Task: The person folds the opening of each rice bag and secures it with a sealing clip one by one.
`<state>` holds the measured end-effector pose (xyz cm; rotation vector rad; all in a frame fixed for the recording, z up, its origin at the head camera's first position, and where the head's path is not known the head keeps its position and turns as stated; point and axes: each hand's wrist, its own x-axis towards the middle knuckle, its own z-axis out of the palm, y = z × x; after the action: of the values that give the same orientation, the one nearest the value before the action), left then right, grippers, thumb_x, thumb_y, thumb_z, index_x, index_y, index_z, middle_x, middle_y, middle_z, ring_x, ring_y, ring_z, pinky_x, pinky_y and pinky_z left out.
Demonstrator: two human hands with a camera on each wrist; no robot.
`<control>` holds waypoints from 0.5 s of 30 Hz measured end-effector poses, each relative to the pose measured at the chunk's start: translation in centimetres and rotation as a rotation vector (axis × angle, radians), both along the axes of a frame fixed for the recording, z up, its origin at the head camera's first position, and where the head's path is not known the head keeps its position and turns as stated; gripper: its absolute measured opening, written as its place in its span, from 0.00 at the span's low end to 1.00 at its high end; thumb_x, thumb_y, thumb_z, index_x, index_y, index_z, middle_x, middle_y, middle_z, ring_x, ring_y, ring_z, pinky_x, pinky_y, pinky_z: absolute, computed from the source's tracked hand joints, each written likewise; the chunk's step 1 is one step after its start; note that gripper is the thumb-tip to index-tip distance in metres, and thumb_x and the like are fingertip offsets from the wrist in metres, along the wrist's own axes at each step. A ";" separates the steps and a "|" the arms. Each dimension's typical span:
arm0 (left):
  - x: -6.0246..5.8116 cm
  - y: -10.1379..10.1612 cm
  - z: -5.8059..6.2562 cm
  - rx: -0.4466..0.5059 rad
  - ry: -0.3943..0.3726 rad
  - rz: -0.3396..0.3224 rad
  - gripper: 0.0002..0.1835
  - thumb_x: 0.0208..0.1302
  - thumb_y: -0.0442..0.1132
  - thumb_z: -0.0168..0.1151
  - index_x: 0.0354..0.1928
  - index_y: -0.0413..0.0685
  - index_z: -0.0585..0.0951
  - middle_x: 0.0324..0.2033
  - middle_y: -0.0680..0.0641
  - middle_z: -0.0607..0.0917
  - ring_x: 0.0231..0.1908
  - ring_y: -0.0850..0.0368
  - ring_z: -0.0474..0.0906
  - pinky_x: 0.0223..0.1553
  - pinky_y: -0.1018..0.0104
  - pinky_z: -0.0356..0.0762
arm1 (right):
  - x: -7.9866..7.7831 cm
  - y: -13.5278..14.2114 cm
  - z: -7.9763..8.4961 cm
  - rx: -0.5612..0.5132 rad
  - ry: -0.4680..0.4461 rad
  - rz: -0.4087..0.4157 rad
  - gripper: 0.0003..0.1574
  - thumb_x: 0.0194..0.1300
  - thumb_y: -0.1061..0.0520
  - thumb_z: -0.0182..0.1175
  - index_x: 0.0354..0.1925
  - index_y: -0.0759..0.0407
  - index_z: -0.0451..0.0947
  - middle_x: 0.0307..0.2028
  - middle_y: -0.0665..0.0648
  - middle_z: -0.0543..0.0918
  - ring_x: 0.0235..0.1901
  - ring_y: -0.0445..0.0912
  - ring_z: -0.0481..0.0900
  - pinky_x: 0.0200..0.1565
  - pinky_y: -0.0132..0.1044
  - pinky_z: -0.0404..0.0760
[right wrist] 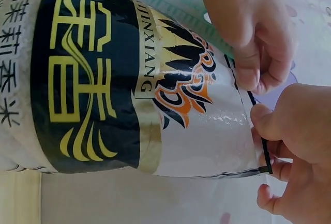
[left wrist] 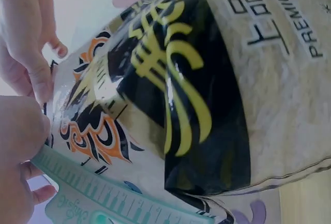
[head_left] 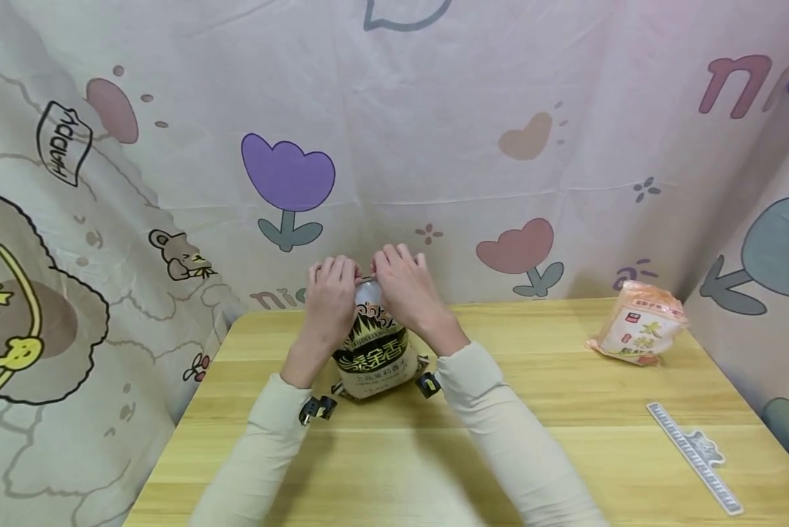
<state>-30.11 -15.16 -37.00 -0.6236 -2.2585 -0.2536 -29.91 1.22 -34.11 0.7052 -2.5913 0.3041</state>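
A plump bag of jasmine rice (head_left: pixel 376 359) stands upright on the table, its black band lettered in yellow. With fingers curled at its top edge, my left hand (head_left: pixel 331 296) pinches one side of the bag mouth. My right hand (head_left: pixel 408 289) pinches the other side, close beside it. In the right wrist view the dark-edged mouth runs between the thumbs and fingers of both hands. From under the left hand a teal, ruler-like sealing clip (left wrist: pixel 119 195) sticks out along the bag's side; that hand grips its end. The head view does not show this clip.
At the back right of the table (head_left: pixel 500 410) sits a smaller white and orange packet (head_left: pixel 641 326). Nearer, by the right edge, lies a pale grey sealing clip (head_left: pixel 696 455). A printed cloth (head_left: pixel 408 161) hangs right behind the table.
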 end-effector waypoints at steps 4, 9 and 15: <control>-0.9 -0.9 0.1 -0.019 0.023 0.007 0.04 0.71 0.31 0.61 0.40 0.37 0.76 0.37 0.40 0.80 0.42 0.41 0.74 0.54 0.43 0.70 | -0.6 -1.0 0.0 -0.006 0.003 -0.017 0.10 0.68 0.64 0.59 0.46 0.53 0.75 0.42 0.51 0.75 0.42 0.47 0.67 0.42 0.40 0.66; -2.2 -1.8 0.3 -0.014 0.010 0.014 0.04 0.73 0.31 0.59 0.41 0.37 0.75 0.38 0.40 0.79 0.43 0.41 0.73 0.54 0.43 0.68 | -1.7 -2.3 0.1 0.006 0.016 -0.049 0.06 0.72 0.60 0.58 0.46 0.53 0.76 0.42 0.51 0.76 0.43 0.46 0.69 0.41 0.39 0.67; -2.9 -3.2 0.0 -0.002 0.022 0.052 0.04 0.73 0.31 0.59 0.40 0.37 0.74 0.37 0.40 0.78 0.43 0.40 0.73 0.53 0.43 0.69 | -2.7 -3.9 0.3 0.012 -0.026 -0.049 0.06 0.72 0.59 0.59 0.47 0.53 0.75 0.45 0.51 0.76 0.45 0.47 0.70 0.42 0.40 0.68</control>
<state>-33.03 -18.33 -36.96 -0.5651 -2.2506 -0.2184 -32.56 -2.69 -33.83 0.6447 -2.6324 0.2836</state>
